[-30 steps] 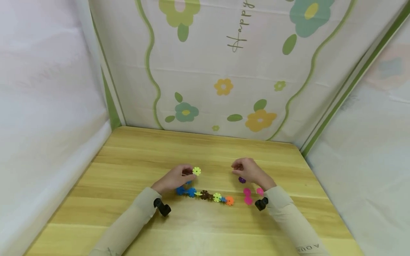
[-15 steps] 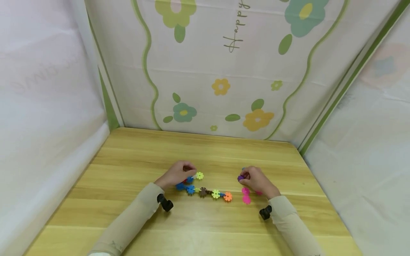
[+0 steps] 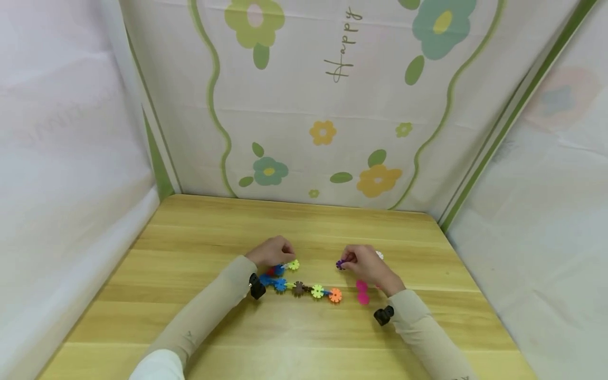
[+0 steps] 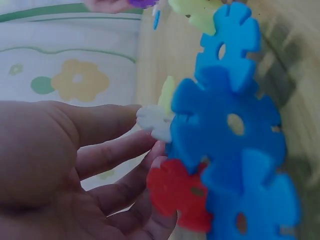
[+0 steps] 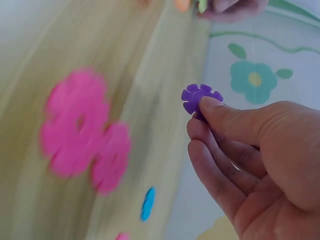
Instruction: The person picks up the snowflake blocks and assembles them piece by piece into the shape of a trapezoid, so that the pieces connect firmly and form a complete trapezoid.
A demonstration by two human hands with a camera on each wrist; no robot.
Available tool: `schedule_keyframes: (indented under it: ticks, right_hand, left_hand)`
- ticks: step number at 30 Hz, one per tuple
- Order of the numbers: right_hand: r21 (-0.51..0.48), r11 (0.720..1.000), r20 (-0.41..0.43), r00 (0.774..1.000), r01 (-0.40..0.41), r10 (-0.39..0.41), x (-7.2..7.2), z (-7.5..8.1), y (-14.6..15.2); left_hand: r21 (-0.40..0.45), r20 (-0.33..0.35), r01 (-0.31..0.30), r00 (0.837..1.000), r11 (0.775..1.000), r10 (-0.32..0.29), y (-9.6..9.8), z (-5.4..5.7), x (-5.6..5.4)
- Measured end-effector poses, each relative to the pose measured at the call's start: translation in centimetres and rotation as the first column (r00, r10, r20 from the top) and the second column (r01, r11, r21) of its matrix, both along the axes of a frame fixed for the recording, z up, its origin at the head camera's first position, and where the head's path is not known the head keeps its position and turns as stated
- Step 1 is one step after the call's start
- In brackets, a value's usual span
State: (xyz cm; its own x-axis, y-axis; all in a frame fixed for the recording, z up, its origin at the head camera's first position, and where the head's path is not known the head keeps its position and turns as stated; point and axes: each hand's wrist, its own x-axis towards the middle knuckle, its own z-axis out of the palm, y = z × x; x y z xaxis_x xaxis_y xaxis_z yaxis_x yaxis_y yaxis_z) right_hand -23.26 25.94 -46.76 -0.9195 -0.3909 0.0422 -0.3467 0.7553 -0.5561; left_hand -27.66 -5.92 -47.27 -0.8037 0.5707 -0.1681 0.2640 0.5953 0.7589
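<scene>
My left hand (image 3: 275,250) pinches a white snowflake disc (image 4: 152,121) between thumb and fingers, on the upper arm of a chain of interlocked plastic snowflake discs. A yellow-green disc (image 3: 294,264) forms that arm's end. Beside the fingers a red disc (image 4: 175,192) joins large blue discs (image 4: 225,122) at the bend. The lower arm runs right past a brown disc (image 3: 298,287) and a yellow-green one to an orange disc (image 3: 335,295). My right hand (image 3: 368,262) pinches a loose purple snowflake disc (image 5: 192,96) by its edge, apart from the chain.
Pink discs (image 3: 362,292) lie on the wooden table (image 3: 294,338) below the right hand. A blue disc (image 5: 148,204) and a white disc (image 3: 379,255) are near that hand. A flower-printed curtain (image 3: 285,116) stands behind the table's far edge.
My right hand has gone down to the purple disc, taken hold of it and moved it left. The left hand has lowered its arm of the chain and shifted slightly right.
</scene>
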Motion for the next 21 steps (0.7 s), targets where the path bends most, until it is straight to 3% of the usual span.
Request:
schedule_keyframes:
  ticks: [7, 13, 21]
  right_hand:
    - [-0.017, 0.996, -0.047, 0.995, -0.087, 0.086, -0.5, 0.4, -3.3]
    - [-0.069, 0.983, -0.081, 0.983, -0.17, 0.164, -0.9, 0.8, -5.4]
    - [-0.123, 0.964, -0.145, 0.966, -0.234, 0.216, -1.0, 1.0, -7.2]
  left_hand:
    - [-0.04, -0.002, 0.008, 1.0, 0.999, -0.008, 0.1, -0.1, -0.1]
    - [0.047, 0.007, -0.024, 1.0, 0.999, 0.024, -0.9, 0.2, 0.4]
    - [0.139, -0.023, -0.058, 0.998, 0.989, 0.061, -2.1, 1.5, 1.5]
